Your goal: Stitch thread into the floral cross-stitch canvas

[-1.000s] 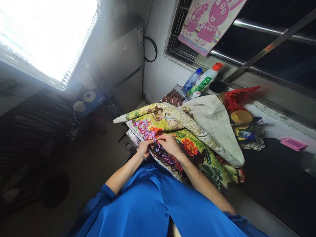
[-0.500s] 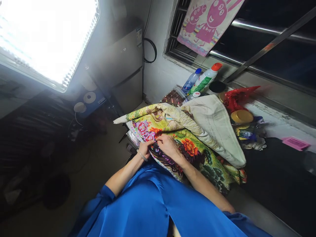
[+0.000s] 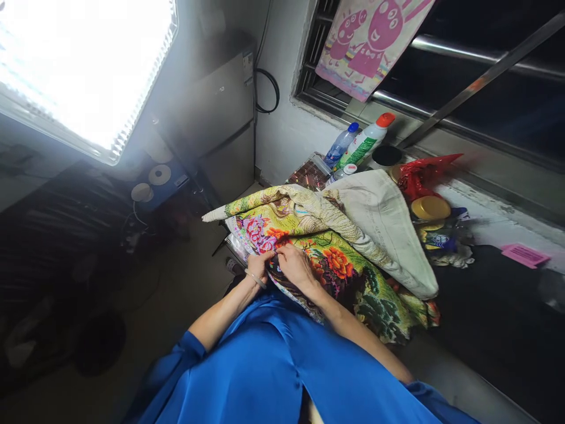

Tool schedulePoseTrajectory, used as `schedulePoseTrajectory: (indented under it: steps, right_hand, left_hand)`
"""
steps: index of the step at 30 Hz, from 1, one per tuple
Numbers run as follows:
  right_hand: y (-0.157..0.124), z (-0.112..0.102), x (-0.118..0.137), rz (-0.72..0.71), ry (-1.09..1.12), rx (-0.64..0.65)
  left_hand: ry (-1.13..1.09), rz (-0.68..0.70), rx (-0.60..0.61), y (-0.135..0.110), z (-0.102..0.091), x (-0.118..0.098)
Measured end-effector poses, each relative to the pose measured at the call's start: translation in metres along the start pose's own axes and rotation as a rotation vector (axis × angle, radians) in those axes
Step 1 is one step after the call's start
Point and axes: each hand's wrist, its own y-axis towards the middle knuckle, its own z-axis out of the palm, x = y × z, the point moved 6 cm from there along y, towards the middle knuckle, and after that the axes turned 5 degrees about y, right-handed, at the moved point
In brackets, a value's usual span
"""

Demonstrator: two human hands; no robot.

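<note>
A large cross-stitch cloth (image 3: 339,262) with bright flowers on yellow-green lies across my lap and over the table edge. Its far side is rolled and folded back, baring pale fabric. My left hand (image 3: 258,265), a bangle at its wrist, is closed on the cloth's near edge with thumb and forefinger pinched. Close beside it, my right hand (image 3: 293,264) is closed too, its fingertips pinched together at the stitched flowers, almost touching the left thumb. Whatever sits between the right fingertips is too small to make out.
A bright lamp (image 3: 83,65) hangs at upper left. Bottles (image 3: 359,147), a red plastic bag (image 3: 424,176) and a yellow-lidded jar (image 3: 430,208) stand beyond the cloth by the window. A pink packet (image 3: 525,255) lies on the dark tabletop (image 3: 498,318). A fridge (image 3: 216,106) stands behind.
My right hand has shifted slightly left and down, its fingers drawn closer to the left thumb. The left hand and the cloth have stayed nearly still.
</note>
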Motion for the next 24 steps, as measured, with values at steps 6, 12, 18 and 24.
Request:
schedulePoseTrajectory:
  steps: [6, 12, 18, 24]
  right_hand:
    - [0.0061, 0.0008, -0.0087, -0.012, 0.122, 0.031]
    - [0.0066, 0.0011, -0.0089, -0.011, 0.133, 0.026]
    - [0.0075, 0.0007, -0.0076, -0.007, 0.124, 0.030]
    - [0.0082, 0.0005, -0.0079, -0.015, 0.113, 0.030]
  left_hand:
    - [-0.041, 0.021, 0.015, -0.0026, 0.0028, -0.0032]
    - [-0.066, 0.025, 0.030, -0.0020, 0.0041, -0.0027]
    - [-0.078, 0.021, 0.038, -0.0012, 0.0037, -0.0020]
    - [-0.075, 0.023, 0.039, 0.0002, 0.0024, -0.0008]
